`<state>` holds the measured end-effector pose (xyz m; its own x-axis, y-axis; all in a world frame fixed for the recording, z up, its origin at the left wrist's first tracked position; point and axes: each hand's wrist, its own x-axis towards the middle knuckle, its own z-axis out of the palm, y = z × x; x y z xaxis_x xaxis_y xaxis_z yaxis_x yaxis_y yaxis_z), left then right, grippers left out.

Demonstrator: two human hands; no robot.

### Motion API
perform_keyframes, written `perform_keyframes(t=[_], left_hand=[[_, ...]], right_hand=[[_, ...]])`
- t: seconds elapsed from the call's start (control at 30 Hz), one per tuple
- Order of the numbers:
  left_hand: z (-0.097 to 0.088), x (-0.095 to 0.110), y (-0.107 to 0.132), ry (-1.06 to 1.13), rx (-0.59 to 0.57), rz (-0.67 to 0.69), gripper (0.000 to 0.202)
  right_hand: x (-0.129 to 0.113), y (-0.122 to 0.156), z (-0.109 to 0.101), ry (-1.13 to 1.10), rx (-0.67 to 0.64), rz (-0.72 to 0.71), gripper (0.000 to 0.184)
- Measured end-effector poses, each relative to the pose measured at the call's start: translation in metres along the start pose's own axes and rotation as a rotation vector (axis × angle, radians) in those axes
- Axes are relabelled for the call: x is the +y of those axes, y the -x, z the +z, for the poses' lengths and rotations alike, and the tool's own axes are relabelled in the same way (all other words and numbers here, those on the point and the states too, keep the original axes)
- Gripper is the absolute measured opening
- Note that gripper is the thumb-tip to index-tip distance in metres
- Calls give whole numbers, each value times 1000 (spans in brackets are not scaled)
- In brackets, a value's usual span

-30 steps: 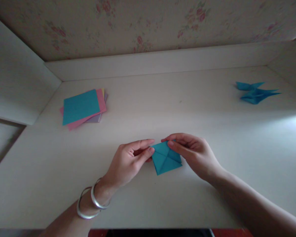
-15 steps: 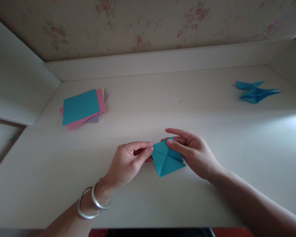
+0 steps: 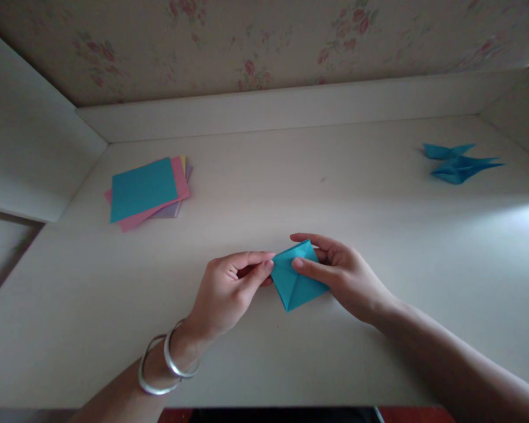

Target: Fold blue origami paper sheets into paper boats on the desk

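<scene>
A blue piece of origami paper (image 3: 296, 288), folded into a small square with diagonal creases, is held between both hands near the front middle of the white table. My left hand (image 3: 233, 285) pinches its left corner between thumb and fingers. On the right side, my right hand (image 3: 339, 270) grips the paper, the thumb pressed on its upper face and the fingers behind it. The paper's right corner is hidden by that hand. Two silver bangles circle my left wrist.
At the back left lies a stack of coloured paper (image 3: 144, 189), blue on top with pink, purple and yellow below. Folded blue paper figures (image 3: 456, 169) lie at the back right. A low white ledge (image 3: 282, 107) and flowered wallpaper (image 3: 255, 41) close off the table's back.
My right thumb has slid down and left onto the middle of the paper. The right-side flap now lies flatter, and the top corner shows more. My left hand keeps its pinch.
</scene>
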<state>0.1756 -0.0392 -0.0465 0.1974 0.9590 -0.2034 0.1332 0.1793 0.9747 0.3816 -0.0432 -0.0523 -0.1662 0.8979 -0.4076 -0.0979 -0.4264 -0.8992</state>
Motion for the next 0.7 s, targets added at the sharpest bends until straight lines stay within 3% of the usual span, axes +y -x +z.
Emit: perform_keyframes(t=[0.4, 0.57, 0.7], left_hand=[[0, 0, 2, -37, 89, 37, 14], [0, 1, 4, 7, 192, 56, 13], [1, -1, 5, 44, 183, 32, 15]], right_hand=[[4, 0, 1, 35, 1, -34, 59], [-4, 4, 3, 39, -174, -55, 34], [-5, 5, 3, 105, -119, -58, 29]])
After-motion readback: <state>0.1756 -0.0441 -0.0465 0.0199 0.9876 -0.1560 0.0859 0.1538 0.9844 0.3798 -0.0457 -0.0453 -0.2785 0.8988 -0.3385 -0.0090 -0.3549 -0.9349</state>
